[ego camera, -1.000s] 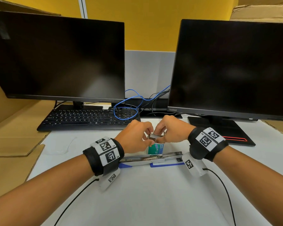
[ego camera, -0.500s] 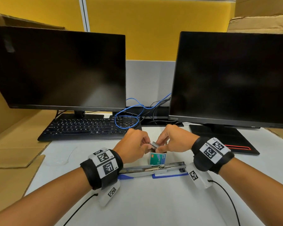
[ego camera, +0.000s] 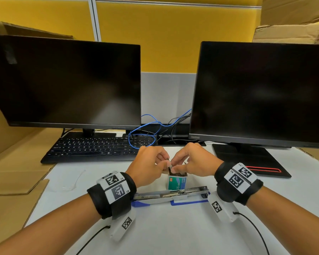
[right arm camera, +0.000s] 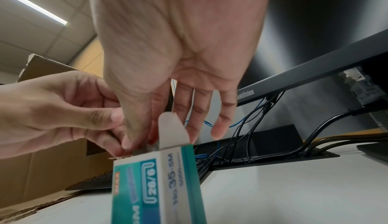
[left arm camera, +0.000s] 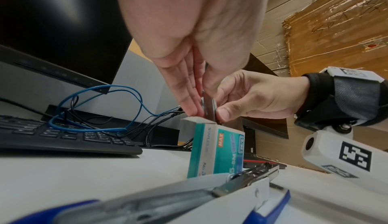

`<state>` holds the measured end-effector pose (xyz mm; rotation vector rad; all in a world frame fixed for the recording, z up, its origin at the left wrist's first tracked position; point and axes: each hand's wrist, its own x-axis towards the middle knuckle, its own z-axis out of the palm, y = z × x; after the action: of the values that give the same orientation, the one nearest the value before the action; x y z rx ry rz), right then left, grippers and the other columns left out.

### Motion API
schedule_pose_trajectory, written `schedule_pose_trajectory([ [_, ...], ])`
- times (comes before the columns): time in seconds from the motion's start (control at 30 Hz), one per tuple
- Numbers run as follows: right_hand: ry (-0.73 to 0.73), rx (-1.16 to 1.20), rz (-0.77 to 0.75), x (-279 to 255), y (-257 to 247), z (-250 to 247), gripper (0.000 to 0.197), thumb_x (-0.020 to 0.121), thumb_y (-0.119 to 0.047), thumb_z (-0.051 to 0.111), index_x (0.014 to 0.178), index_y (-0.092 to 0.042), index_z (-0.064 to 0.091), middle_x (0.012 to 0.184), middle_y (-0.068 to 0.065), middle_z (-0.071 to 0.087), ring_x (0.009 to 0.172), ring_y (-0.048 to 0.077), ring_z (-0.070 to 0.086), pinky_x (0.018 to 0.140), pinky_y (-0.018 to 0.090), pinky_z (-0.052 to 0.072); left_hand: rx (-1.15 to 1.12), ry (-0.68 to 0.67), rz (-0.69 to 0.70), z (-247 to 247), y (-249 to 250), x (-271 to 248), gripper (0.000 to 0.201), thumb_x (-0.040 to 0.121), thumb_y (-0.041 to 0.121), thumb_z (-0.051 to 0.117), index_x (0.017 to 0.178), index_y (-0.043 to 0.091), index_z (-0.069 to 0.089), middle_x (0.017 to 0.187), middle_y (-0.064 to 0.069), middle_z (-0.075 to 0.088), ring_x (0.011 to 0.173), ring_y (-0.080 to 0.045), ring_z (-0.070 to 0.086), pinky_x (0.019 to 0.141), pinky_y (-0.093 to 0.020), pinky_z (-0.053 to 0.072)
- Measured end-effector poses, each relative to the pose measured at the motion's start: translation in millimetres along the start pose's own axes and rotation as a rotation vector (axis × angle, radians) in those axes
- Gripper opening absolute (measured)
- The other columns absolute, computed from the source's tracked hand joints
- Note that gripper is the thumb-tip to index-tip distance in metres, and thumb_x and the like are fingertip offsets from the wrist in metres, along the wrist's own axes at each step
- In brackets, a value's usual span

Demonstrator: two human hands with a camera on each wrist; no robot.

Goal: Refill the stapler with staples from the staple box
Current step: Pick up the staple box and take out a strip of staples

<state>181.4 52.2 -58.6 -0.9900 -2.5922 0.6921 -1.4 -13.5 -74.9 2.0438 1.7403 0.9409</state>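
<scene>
Fingertips (left arm camera: 190,101) of both hands pinch a grey strip of staples (left arm camera: 209,106) right at the open mouth of the staple box (ego camera: 177,182).

The left hand (ego camera: 147,167) and the right hand (ego camera: 193,162) meet above the upright teal box, thumbs and forefingers narrowed on the strip, which stands nearly on end, its long axis up and down, lower end at the opening beside the raised flap (right arm camera: 172,128). To do this well, I'd say lift straight along that axis so the strip doesn't snap or catch the flap, then turn it level. The stapler (ego camera: 171,196) lies just on the near side of the box, opened flat on the white desk (ego camera: 173,232), long axis left to right, its metal channel facing up; which end is the front I can't tell.
</scene>
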Motion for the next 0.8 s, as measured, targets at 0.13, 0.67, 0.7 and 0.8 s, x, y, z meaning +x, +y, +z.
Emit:
schedule_pose_trajectory([
  [0.13, 0.009, -0.001, 0.005, -1.1, 1.4, -1.5, 0.020, 0.085, -0.027, 0.072, 0.100, -0.016, 0.079, 0.096, 0.002, 0.077, 0.087, 0.013, 0.069, 0.066, 0.010, 0.047, -0.018, 0.016, -0.007, 1.0, 0.5, -0.7, 0.009, 0.090, 0.025, 0.067, 0.097, 0.022, 0.071, 0.084, 0.007, 0.074, 0.086, -0.011, 0.068, 0.090, -0.041, 0.056],
  [0.67, 0.058, 0.114, 0.009, -5.8, 6.9, -10.8, 0.019, 0.082, -0.024, 0.075, 0.098, -0.014, 0.078, 0.093, -0.001, 0.077, 0.085, 0.008, 0.072, 0.064, 0.005, 0.051, -0.208, 0.061, -0.003, 1.8, 9.7, -2.5, 0.019, 0.084, 0.018, 0.075, 0.101, 0.021, 0.067, 0.086, 0.004, 0.075, 0.080, -0.011, 0.074, 0.085, -0.041, 0.061],
  [0.7, 0.058, 0.131, 0.013, -6.1, 7.0, -10.7, 0.019, 0.082, -0.023, 0.076, 0.098, -0.013, 0.077, 0.093, -0.001, 0.077, 0.085, 0.008, 0.072, 0.065, 0.006, 0.051, -0.194, 0.060, 0.004, 3.0, 8.6, -2.2, 0.019, 0.084, 0.018, 0.075, 0.100, 0.022, 0.067, 0.086, 0.005, 0.075, 0.081, -0.010, 0.074, 0.088, -0.042, 0.060],
  [0.8, 0.068, 0.183, 0.010, -6.4, 6.1, -10.1, 0.019, 0.081, -0.020, 0.076, 0.098, -0.013, 0.077, 0.093, 0.001, 0.078, 0.084, 0.010, 0.073, 0.070, 0.012, 0.056, -0.198, 0.078, 0.000, 5.0, 6.0, -1.9, 0.020, 0.084, 0.021, 0.076, 0.100, 0.026, 0.067, 0.087, 0.007, 0.075, 0.082, -0.009, 0.074, 0.096, -0.045, 0.055],
])
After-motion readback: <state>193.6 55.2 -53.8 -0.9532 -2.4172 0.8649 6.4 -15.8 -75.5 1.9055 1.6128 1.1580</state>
